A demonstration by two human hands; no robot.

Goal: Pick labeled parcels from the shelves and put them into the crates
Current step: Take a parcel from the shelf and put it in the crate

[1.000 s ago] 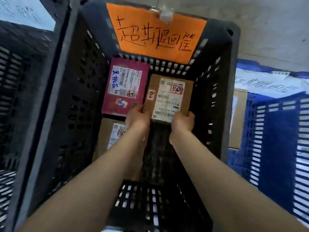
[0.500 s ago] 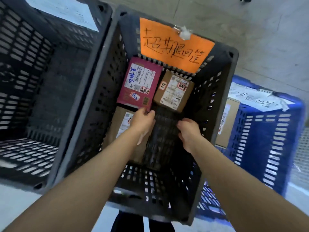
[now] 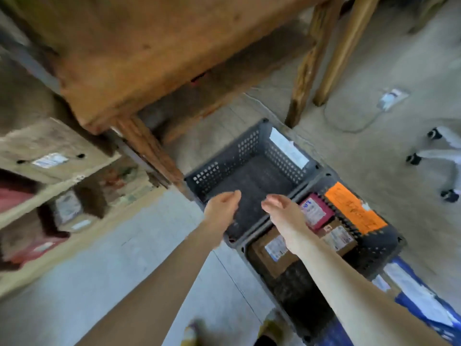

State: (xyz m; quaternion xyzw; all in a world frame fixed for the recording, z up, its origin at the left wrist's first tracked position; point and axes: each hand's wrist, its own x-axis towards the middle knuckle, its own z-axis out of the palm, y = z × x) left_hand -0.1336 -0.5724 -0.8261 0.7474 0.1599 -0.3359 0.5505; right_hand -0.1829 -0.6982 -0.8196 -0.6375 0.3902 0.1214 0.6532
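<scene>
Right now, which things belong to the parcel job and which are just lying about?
Job: left hand, right hand, pink labeled parcel, black plastic crate with orange sign, dark grey plastic crate, pale shelves of parcels.
Lying about: brown wooden table, white wheeled chair base, white corded device.

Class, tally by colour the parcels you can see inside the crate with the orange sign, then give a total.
Red parcel: 1
Brown parcels: 2, the larger and the smaller
Total: 3
</scene>
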